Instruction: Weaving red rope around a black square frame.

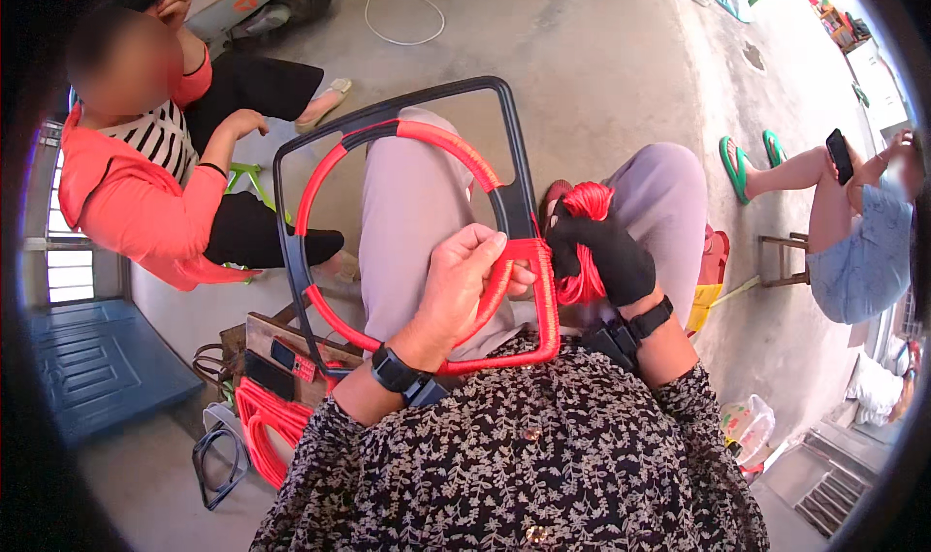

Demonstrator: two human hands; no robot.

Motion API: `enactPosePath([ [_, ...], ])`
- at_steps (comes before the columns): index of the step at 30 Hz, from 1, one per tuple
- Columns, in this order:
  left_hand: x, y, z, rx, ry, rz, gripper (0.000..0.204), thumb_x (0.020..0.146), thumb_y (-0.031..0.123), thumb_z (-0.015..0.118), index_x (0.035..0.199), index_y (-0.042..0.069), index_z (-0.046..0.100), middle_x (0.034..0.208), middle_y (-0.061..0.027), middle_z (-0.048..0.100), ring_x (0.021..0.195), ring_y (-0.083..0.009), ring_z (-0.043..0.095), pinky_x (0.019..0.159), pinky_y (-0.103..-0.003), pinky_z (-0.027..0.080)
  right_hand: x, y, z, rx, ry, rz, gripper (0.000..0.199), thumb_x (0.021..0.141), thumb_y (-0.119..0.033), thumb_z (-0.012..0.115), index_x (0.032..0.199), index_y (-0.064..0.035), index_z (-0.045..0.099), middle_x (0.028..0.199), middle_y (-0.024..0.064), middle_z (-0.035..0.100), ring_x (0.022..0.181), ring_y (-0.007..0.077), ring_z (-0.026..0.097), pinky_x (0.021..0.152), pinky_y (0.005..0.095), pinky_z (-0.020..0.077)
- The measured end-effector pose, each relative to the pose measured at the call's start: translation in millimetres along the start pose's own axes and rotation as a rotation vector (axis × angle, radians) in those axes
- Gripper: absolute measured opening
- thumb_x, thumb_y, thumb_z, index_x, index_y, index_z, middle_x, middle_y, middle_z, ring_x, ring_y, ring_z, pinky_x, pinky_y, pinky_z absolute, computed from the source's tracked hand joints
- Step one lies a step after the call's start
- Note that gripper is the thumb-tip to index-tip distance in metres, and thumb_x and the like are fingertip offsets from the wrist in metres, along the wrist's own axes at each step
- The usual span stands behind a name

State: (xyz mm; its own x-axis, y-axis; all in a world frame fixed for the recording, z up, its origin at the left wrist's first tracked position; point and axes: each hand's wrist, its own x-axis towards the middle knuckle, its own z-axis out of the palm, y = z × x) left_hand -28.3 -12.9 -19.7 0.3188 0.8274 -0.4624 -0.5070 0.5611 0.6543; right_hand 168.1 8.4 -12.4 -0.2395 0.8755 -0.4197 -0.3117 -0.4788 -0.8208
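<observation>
A black frame, partly wound in red cord, was held upright across the person's lap, its lower edge resting against the flowered blouse. The left hand was closed around the wrapped inner bar at the frame's lower right, the fingers curled over the cord and the thumb pressed toward the corner. The right hand, in a black glove, was clenched on a bundle of red cord just beside that same corner, with loose loops hanging below the fist. A dark band was worn on each wrist. The frame's upper and right-hand black edges were left bare, while the curved inner hoop and the lower bar were covered in red.

To the person's left, another person in a coral jacket and striped top was seated on the concrete floor. Near the lower left, a coil of red cord and a spare black frame were laid on the floor beside a wooden stool. On the right, a seated person in green sandals was seen holding a phone. A white cable was stretched across the floor at the top.
</observation>
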Motion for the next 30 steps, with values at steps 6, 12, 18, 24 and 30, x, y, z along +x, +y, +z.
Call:
enactPosePath([
  [6, 2, 7, 1, 0.054, -0.099, -0.059, 0.013, 0.096, 0.016, 0.051, 0.090, 0.005, 0.054, 0.077, -0.0105, 0.065, 0.068, -0.0190, 0.066, 0.058, -0.029, 0.055, -6, -7, -3, 0.026, -0.033, 0.069, 0.011, 0.082, -0.011, 0.059, 0.075, -0.0039, 0.056, 0.057, 0.0034, 0.054, 0.049, 0.0130, 0.052, 0.046, 0.0256, 0.0413],
  [12, 14, 7, 17, 0.111, -0.067, -0.121, 0.017, 0.092, 0.019, 0.059, 0.086, 0.004, 0.055, 0.066, -0.0056, 0.061, 0.049, -0.0094, 0.055, 0.041, -0.022, 0.042, 2, 6, -15, 0.192, -0.133, 0.049, 0.016, 0.085, -0.016, 0.057, 0.073, -0.0064, 0.055, 0.057, 0.0034, 0.052, 0.051, 0.0131, 0.052, 0.050, 0.0265, 0.0422],
  [18, 7, 22, 33, 0.441, -0.001, -0.158, 0.022, 0.084, 0.022, 0.066, 0.082, 0.006, 0.051, 0.054, 0.0020, 0.047, 0.038, -0.0056, 0.040, 0.033, -0.025, 0.027, -12, -2, 5, -0.012, -0.037, -0.029, 0.011, 0.091, -0.020, 0.052, 0.086, -0.0097, 0.056, 0.075, 0.0014, 0.056, 0.069, 0.0128, 0.054, 0.063, 0.0255, 0.0449],
  [24, 15, 15, 28, 0.341, -0.027, -0.113, 0.020, 0.085, 0.022, 0.064, 0.083, 0.003, 0.056, 0.053, 0.0023, 0.045, 0.036, -0.0066, 0.037, 0.032, -0.024, 0.025, -13, -5, 8, 0.024, 0.147, 0.000, 0.008, 0.089, -0.015, 0.053, 0.086, -0.0074, 0.056, 0.074, 0.0014, 0.055, 0.067, 0.0131, 0.054, 0.062, 0.0237, 0.0445],
  [30, 13, 13, 26, 0.315, -0.069, -0.098, 0.020, 0.085, 0.022, 0.064, 0.081, 0.004, 0.055, 0.053, 0.0024, 0.045, 0.036, -0.0062, 0.036, 0.031, -0.024, 0.025, -2, 4, -7, 0.349, -0.150, 0.044, 0.006, 0.087, -0.009, 0.054, 0.090, -0.0043, 0.055, 0.075, 0.0016, 0.056, 0.066, 0.0127, 0.054, 0.060, 0.0235, 0.0445],
])
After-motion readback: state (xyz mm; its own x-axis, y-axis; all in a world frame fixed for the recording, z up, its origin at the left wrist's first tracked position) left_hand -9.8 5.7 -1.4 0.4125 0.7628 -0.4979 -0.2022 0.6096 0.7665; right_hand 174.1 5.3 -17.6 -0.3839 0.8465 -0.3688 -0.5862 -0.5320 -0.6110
